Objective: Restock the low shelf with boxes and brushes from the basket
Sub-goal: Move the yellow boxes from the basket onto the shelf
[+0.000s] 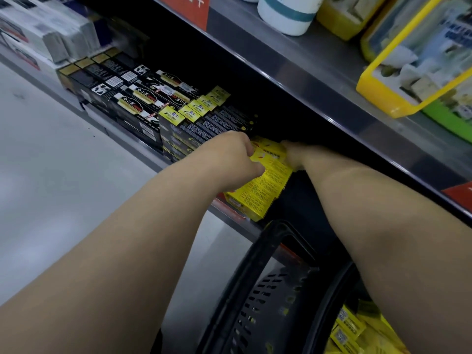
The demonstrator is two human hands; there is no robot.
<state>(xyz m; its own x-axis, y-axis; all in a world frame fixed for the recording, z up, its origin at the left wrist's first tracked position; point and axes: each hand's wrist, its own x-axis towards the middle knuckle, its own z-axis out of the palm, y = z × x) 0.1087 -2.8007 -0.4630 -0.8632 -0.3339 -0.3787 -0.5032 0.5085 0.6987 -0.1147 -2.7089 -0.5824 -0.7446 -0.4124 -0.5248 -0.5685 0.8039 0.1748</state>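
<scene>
- Left fingers (251,149): I read them as curled down over the near left edge of the yellow boxes (268,185), with the thumb pressed to the printed top face.
- Left hand (229,159): grips that stack, back of the hand toward my camera, forearm running in from the lower left.
- Right hand (293,155): lies against the stack's right side, touching it. Its fingers reach into the shadow under the upper shelf (306,72), so I cannot tell whether they are clasped or slack.
- Yellow boxes: several flat cartons stacked together, lying on the low shelf (153,155) with their near ends jutting at the front edge, between my two hands.
- Black-and-yellow boxes (199,123): a packed row just left of the yellow stack, touching the left hand's far side.
- Black boxes (143,98): further rows to the left on the same shelf.
- Grey-white packs (43,34): at the far left end, blurred.
- Basket (265,295): black, perforated wall, on the floor (51,175) below the shelf edge, under my right forearm.
- Yellow packets (350,328): inside the basket, lower right.
- Upper shelf stock: a white tub (286,14) with a teal band, a yellow bottle (342,19) and a yellow-framed pack (383,98).
</scene>
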